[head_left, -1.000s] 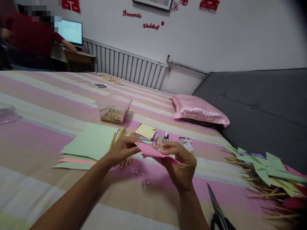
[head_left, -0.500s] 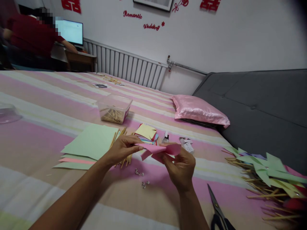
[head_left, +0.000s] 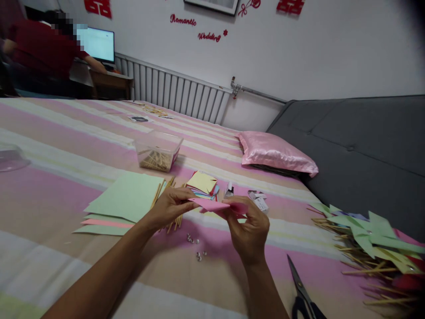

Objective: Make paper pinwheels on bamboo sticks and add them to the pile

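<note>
Both of my hands hold one pink paper piece [head_left: 212,205] just above the striped bedspread. My left hand [head_left: 169,207] pinches its left tip between thumb and fingers. My right hand [head_left: 249,230] grips its right part, with the paper folded over the fingertips. Under the hands lie wooden sticks [head_left: 166,195] and a few small metal pins [head_left: 195,247]. A stack of coloured paper squares [head_left: 202,184] sits just beyond the pink piece.
Light green sheets [head_left: 128,197] lie at left. A clear tub of sticks [head_left: 157,153] stands farther back. Scissors [head_left: 300,290] lie at lower right, beside a heap of green paper pinwheels [head_left: 372,241]. A pink pillow [head_left: 275,154] rests by the grey sofa. A person in red sits at a far desk.
My right hand has folded the pink paper's right flap inward toward the middle, so the piece looks narrower and more bunched. My left hand has stayed pinching the left tip.
</note>
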A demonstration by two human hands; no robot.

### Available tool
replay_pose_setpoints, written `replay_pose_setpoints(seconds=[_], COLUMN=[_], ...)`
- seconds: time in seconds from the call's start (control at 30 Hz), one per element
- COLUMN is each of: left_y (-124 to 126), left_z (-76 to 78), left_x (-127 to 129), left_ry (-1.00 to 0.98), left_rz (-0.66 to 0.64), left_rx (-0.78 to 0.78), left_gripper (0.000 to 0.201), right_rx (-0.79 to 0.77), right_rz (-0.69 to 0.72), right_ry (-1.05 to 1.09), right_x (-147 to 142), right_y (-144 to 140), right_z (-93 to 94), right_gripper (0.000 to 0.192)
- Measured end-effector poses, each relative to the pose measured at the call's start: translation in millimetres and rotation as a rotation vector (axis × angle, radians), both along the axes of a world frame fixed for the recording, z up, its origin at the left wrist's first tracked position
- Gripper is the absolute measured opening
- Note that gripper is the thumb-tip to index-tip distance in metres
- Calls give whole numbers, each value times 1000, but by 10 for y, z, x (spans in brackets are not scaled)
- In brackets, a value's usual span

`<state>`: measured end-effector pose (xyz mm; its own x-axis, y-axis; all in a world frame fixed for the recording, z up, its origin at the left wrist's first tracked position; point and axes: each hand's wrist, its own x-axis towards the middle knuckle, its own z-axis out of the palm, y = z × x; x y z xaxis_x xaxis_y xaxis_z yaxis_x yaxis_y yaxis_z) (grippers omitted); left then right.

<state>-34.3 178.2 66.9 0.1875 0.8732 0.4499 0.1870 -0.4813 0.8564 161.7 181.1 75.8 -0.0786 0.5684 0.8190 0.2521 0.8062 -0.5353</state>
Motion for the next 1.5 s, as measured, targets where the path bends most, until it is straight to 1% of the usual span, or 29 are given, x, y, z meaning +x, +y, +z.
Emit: replay_pose_setpoints(seconds=[0.1,0.13,0.2,0.23,0.3,0.37,0.4,0.5,0.6,0.73,0.87,1.0,1.13,1.23,1.3,1.4,1.5], left_y=[3,2,-2,-4,-5,-1,1,5,1,5,24,-5,-129,-264,-359,-494,-620], left_z=[-43,-60,-91,-102,-115,-119,-120,-118,-117,-138,-178,-222,-316,-405,-450,-503,-573], left_x=[16,30,72,98,151,192,206,221,218,204,236,391,523,516,488,471,486], left_ry=[-26,-45,-80,-95,-130,-182,-213,-264,-252,-255,-301,-346,-422,-472,-465,-416,-313], left_rz=[5,2,-22,-39,-56,-37,-21,10,22,18,56,143,256,398,497,600,638], left_rx=[-62,-98,-172,-201,-243,-274,-293,-357,-394,-386,-345,-329,-358,-331,-282,-232,-180], left_gripper=[20,20,21,21,20,19,19,22,23,22,21,23,25,25,25,22,22], right_rx=[-5,-35,-141,-203,-305,-368,-391,-464,-507,-526,-563,-603,-656,-695,-688,-626,-512], right_rz=[-61,-83,-108,-102,-65,-41,-44,-74,-96,-87,-37,-10,22,81,100,54,-73], right_ry=[-24,-14,35,64,128,205,252,379,439,453,435,418,338,244,234,288,334], right_x=[0,1,4,9,24,49,63,100,114,103,68,32,11,-36,-93,-188,-238], right_y=[7,16,45,65,111,158,179,226,250,260,260,261,252,219,180,105,28], right_z=[-14,-22,-42,-51,-64,-71,-74,-85,-107,-139,-147,-152,-179,-201,-219,-287,-431], right_gripper=[3,1,6,10,27,43,46,36,30,26,24,27,28,32,33,34,33])
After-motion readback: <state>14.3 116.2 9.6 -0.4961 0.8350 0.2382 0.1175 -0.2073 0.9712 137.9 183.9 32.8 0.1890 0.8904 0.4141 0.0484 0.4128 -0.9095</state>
